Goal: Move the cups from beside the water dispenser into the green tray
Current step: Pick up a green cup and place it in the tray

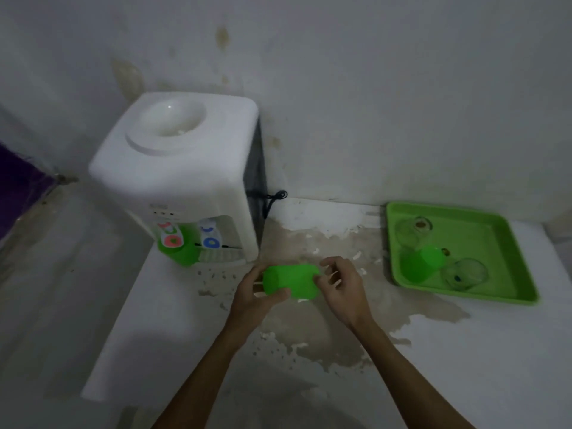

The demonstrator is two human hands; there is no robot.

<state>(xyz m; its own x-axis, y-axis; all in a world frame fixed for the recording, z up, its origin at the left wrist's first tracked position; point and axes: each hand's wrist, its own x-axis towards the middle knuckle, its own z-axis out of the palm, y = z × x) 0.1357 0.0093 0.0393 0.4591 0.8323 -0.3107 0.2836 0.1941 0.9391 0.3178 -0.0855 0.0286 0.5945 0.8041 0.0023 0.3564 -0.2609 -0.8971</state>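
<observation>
While both hands, the left hand (252,292) and right hand (337,284), clasp the green cup (291,280) lying sideways, the green tray (523,252) sits to the cup's right, nearer the right hand.

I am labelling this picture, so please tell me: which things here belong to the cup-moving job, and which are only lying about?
Job: green cup held sideways by left hand and right hand; green cup under the taps; green tray, with a green cup and two clear glasses inside; water dispenser.

Lying about: black cord; purple cloth.
</observation>
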